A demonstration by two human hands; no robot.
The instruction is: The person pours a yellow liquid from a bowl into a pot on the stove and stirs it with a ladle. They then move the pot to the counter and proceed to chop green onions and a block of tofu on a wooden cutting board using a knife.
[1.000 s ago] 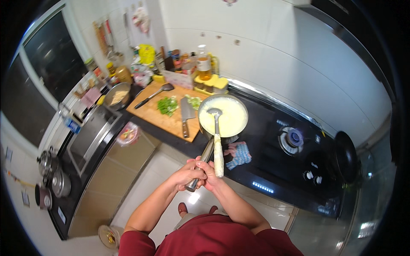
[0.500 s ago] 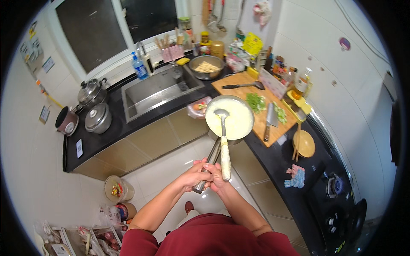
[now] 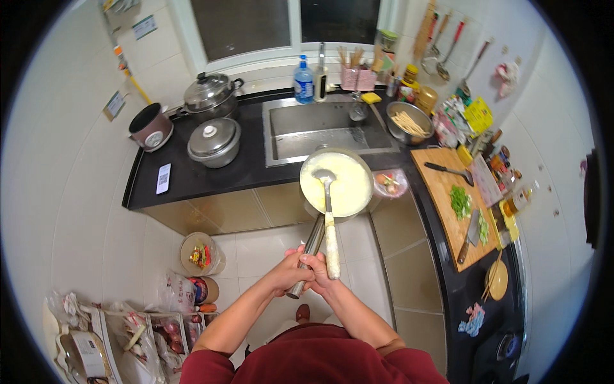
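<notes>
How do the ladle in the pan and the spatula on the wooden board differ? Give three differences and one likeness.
The ladle has a pale, mottled handle; the spatula has a black one. The ladle's head rests in the pale yellow mixture in the pan, while the spatula lies on the wooden board. The ladle's handle points toward the person; the spatula's points left. Both are long-handled cooking tools.

Blue bottle (image 3: 303,82), phone (image 3: 164,178) on counter (image 3: 195,185), wooden board (image 3: 440,192)

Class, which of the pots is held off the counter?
The saucepan of pale yellow liquid: the left hand and right hand clasp its handle. The rear lidded pot, front lidded pot and maroon pot stand on the counter.
</notes>
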